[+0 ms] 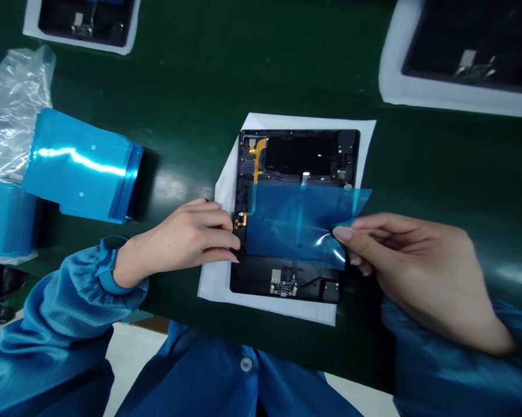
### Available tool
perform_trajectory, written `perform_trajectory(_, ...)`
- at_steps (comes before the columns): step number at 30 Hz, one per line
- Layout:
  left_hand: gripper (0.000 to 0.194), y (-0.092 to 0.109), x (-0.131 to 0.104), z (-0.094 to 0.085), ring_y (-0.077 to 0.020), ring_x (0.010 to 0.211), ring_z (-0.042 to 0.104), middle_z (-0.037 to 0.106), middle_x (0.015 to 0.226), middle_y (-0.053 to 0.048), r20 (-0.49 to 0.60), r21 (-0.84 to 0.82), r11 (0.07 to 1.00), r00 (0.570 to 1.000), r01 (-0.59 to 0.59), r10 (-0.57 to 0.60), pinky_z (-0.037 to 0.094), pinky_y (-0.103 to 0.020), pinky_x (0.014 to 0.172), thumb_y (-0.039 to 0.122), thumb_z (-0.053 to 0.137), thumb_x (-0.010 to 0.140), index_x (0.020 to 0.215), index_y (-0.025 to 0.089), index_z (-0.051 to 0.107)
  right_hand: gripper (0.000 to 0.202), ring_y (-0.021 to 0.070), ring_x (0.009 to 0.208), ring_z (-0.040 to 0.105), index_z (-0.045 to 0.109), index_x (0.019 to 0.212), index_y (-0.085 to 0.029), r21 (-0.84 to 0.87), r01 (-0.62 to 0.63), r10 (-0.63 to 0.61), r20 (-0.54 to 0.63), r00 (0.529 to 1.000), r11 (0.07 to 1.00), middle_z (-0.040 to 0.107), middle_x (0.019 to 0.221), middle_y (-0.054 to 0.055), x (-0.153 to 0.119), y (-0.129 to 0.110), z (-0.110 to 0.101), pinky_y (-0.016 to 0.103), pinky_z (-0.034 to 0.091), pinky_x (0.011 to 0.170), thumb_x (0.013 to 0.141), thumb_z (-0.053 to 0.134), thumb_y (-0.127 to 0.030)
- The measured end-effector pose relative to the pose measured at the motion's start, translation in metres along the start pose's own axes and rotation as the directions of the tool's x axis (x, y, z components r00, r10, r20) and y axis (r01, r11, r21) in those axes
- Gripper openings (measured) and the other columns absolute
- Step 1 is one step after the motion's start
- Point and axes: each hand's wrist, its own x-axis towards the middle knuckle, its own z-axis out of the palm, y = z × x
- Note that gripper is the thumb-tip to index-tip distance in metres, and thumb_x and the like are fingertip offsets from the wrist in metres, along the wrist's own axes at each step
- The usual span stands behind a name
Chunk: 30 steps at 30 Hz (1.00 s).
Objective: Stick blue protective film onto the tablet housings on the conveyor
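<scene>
An opened tablet housing (252,275), black with an orange flex cable and small circuit boards, lies on a white sheet (217,284) in front of me. Pinched between the thumb and fingers of my right hand (400,255) is the right edge of a clear blue plastic film (278,226). That film spreads over the middle of the housing, its right corner lifted and bent. My left hand (191,234) has its fingers bent together against the housing's left edge, holding there. Its fingertips come close to the film's left side, and whether they touch it I cannot tell.
A stack of blue films (78,168) lies at the left, next to a crumpled clear plastic bag (13,110) and another blue stack (9,217). More opened housings on white sheets lie at the far left (100,35) and far right (443,52) of the green table (191,87).
</scene>
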Motion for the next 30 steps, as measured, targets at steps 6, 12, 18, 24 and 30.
perform_trajectory(6, 0.024, 0.0009, 0.0003, -0.0004, -0.0165, 0.093, 0.070, 0.078, 0.102, -0.003, 0.029, 0.003, 1.000, 0.999, 0.024, -0.024, 0.046, -0.031, 0.086, 0.039, 0.062, 0.110, 0.105, 0.023, 0.079, 0.038, 0.0104, 0.044, 0.055, 0.079, 0.079, -0.020, 0.004, 0.007, -0.007, 0.004, 1.000, 1.000, 0.066, 0.057, 0.002, -0.0001, 0.0031, 0.0004, 0.019, 0.046, 0.041, 0.070, 0.093, -0.054)
perform_trajectory(12, 0.022, 0.0023, 0.0005, -0.0011, -0.0165, 0.093, 0.068, 0.077, 0.102, -0.005, 0.047, -0.024, 0.999, 0.998, 0.041, -0.040, 0.046, -0.032, 0.086, 0.035, 0.065, 0.108, 0.105, 0.020, 0.080, 0.038, 0.0120, 0.046, 0.057, 0.081, 0.080, -0.020, 0.028, -0.010, 0.010, -0.009, 1.000, 1.000, 0.067, 0.057, 0.003, -0.0008, -0.0019, 0.0040, 0.020, 0.047, 0.040, 0.068, 0.093, -0.054)
perform_trajectory(18, 0.020, 0.0021, -0.0004, -0.0003, -0.0162, 0.093, 0.068, 0.077, 0.101, -0.004, 0.035, -0.024, 0.999, 0.999, 0.040, -0.039, 0.046, -0.031, 0.085, 0.035, 0.067, 0.106, 0.104, 0.021, 0.080, 0.041, 0.0122, 0.044, 0.055, 0.082, 0.082, -0.019, 0.027, -0.021, 0.021, -0.012, 1.000, 0.999, 0.066, 0.056, 0.003, 0.0010, -0.0005, 0.0038, 0.021, 0.047, 0.040, 0.067, 0.092, -0.056)
perform_trajectory(24, 0.017, 0.0011, -0.0008, 0.0001, -0.0160, 0.092, 0.070, 0.078, 0.101, -0.002, 0.027, -0.011, 0.999, 0.999, 0.034, -0.033, 0.048, -0.032, 0.085, 0.035, 0.069, 0.105, 0.104, 0.022, 0.080, 0.044, 0.0128, 0.043, 0.055, 0.082, 0.081, -0.018, 0.022, -0.020, 0.020, -0.001, 1.000, 1.000, 0.066, 0.055, 0.003, 0.0016, -0.0040, 0.0035, 0.023, 0.046, 0.040, 0.065, 0.093, -0.058)
perform_trajectory(30, 0.016, 0.0017, -0.0008, 0.0007, -0.0163, 0.092, 0.071, 0.078, 0.101, -0.002, 0.010, -0.004, 1.000, 1.000, 0.028, -0.028, 0.050, -0.033, 0.084, 0.035, 0.070, 0.104, 0.104, 0.023, 0.080, 0.041, 0.0121, 0.041, 0.053, 0.081, 0.082, -0.018, 0.030, 0.006, -0.006, 0.008, 1.000, 1.000, 0.065, 0.054, 0.002, 0.0017, -0.0054, 0.0053, 0.024, 0.045, 0.040, 0.069, 0.091, -0.055)
